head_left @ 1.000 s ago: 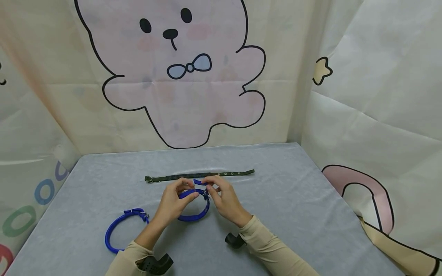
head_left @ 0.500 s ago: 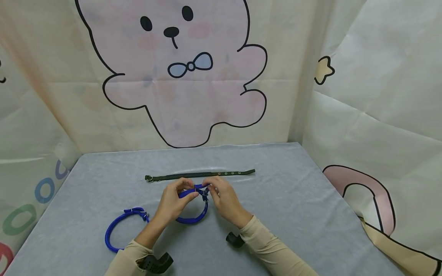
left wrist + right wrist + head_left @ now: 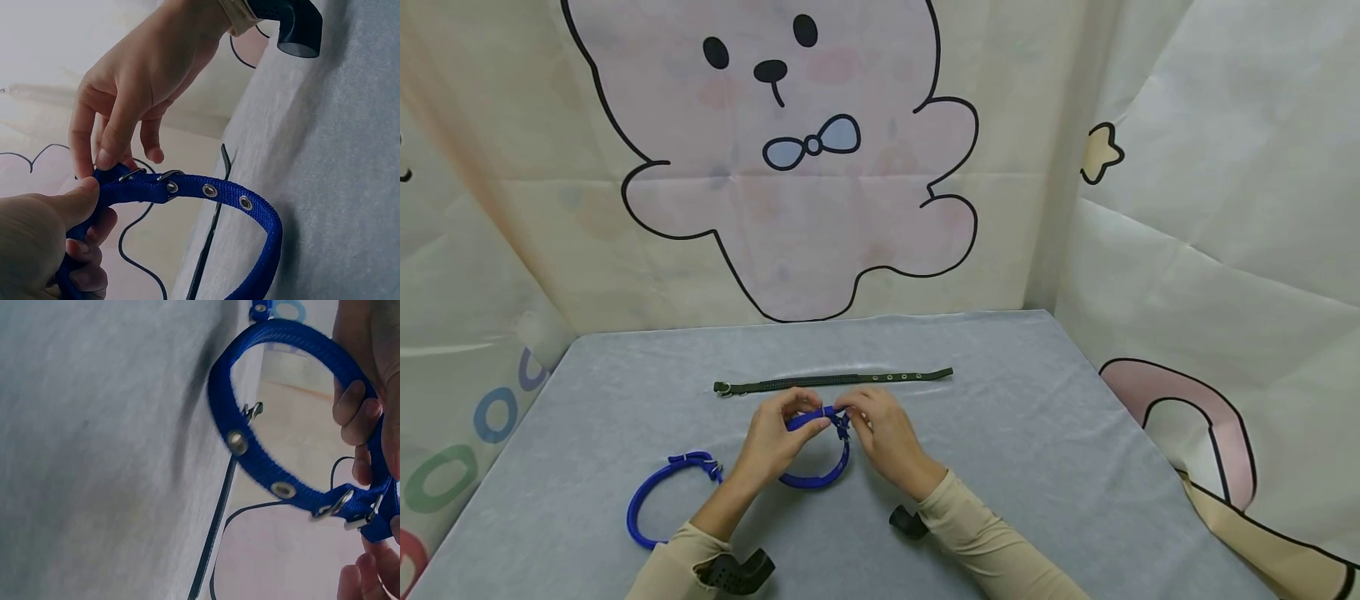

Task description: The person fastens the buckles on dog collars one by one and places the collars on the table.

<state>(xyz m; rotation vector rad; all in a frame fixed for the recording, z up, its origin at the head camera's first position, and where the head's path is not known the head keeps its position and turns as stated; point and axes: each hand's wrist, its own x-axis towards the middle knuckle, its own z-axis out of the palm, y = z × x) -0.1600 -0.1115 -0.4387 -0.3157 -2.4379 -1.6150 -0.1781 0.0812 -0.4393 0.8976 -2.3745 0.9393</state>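
A blue collar [image 3: 820, 481] forms a loop above the table, with metal eyelets [image 3: 210, 190] along its band and a metal buckle [image 3: 369, 515] where the ends meet. My left hand [image 3: 775, 432] grips the band on the left, thumb on top and fingers beneath. With thumb and fingertips, my right hand [image 3: 883, 437] pinches the strap near the buckle. The fingers partly hide the strap's tip. Left of my left forearm lies another blue collar [image 3: 638, 500], closed in a loop. Behind both hands, a dark green collar [image 3: 812, 382] stretches out straight.
A grey cloth covers the table [image 3: 1037, 467]. Fabric walls printed with cartoons stand behind it and at both sides. A black wrist device [image 3: 737, 573] sits at the left cuff, and another [image 3: 908, 522] at the right cuff.
The strap end, earlier raised apart from the band, now lies down along it. My right hand has moved slightly down and left with it. My left hand has stayed nearly still.
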